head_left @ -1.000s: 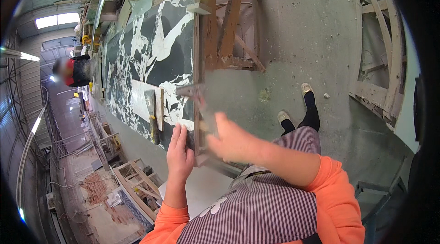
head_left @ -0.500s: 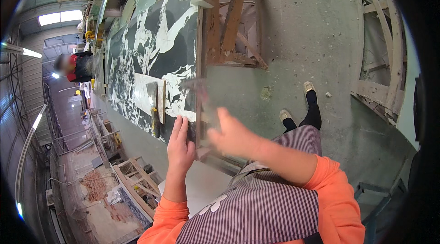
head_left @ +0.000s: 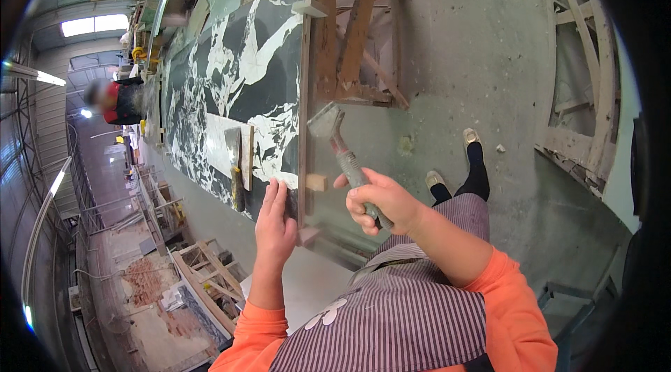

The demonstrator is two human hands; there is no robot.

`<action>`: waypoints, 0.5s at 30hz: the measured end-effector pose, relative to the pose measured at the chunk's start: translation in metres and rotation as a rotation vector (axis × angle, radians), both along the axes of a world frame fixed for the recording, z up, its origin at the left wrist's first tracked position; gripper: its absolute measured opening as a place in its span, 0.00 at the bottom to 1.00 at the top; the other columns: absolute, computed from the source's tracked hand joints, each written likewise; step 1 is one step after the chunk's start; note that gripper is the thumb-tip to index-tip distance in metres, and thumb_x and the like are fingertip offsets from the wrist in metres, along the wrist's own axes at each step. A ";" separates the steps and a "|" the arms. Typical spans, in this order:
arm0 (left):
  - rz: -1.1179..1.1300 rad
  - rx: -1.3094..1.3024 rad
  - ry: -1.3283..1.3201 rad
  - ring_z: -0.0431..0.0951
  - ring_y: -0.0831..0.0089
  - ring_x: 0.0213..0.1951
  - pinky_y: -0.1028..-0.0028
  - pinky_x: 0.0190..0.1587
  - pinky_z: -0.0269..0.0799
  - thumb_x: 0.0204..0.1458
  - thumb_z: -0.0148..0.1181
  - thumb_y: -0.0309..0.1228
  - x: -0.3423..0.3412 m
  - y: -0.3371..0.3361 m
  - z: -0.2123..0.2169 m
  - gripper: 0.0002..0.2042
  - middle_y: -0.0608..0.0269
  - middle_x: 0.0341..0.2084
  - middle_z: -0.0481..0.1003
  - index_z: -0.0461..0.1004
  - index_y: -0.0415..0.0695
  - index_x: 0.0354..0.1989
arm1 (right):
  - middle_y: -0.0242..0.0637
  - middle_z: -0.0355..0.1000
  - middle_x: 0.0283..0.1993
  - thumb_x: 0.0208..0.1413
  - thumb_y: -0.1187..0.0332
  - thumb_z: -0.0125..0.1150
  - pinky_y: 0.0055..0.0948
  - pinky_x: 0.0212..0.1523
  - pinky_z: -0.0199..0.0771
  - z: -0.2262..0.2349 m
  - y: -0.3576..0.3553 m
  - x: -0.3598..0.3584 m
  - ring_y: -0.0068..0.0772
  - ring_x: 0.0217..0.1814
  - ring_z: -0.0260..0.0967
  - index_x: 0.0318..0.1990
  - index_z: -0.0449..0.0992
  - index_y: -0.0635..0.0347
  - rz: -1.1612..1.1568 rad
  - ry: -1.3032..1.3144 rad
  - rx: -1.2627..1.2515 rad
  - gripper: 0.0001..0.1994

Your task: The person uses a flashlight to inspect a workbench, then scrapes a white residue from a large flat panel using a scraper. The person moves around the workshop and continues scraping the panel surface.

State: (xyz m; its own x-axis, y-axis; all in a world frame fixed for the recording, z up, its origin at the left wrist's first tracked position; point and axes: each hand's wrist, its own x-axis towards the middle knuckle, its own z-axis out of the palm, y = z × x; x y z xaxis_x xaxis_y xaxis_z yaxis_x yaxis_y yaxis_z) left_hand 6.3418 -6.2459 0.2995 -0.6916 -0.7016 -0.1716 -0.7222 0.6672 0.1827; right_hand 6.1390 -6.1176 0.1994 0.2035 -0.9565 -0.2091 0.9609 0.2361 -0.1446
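A long black-and-white veined stone slab (head_left: 234,78) stretches out before me, a white rectangular panel with a tan edge (head_left: 218,136) lying on its near part. My right hand (head_left: 381,203) is wrapped around a wide-bladed grey hand tool with a red neck (head_left: 344,155), its blade just beside the slab's long edge; whether it touches, I cannot tell. My left hand (head_left: 275,222) lies flat on the near corner, fingers together, pinching nothing. A pale wooden block (head_left: 316,182) juts from that edge. A careless swing could chip the stone, I judge, or catch my left fingers if the blade strays inward. Half a second ago the tool was a blur over the edge; now it shows sharply, farther out, while my left hand keeps its place.
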 end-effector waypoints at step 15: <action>0.072 -0.013 -0.010 0.62 0.55 0.66 0.67 0.65 0.59 0.43 0.45 0.14 -0.010 0.004 0.002 0.32 0.44 0.65 0.60 0.63 0.38 0.63 | 0.31 0.62 0.24 0.57 0.71 0.50 0.23 0.15 0.62 -0.001 -0.045 -0.063 0.21 0.17 0.60 0.55 0.60 0.62 -0.195 0.140 -0.064 0.18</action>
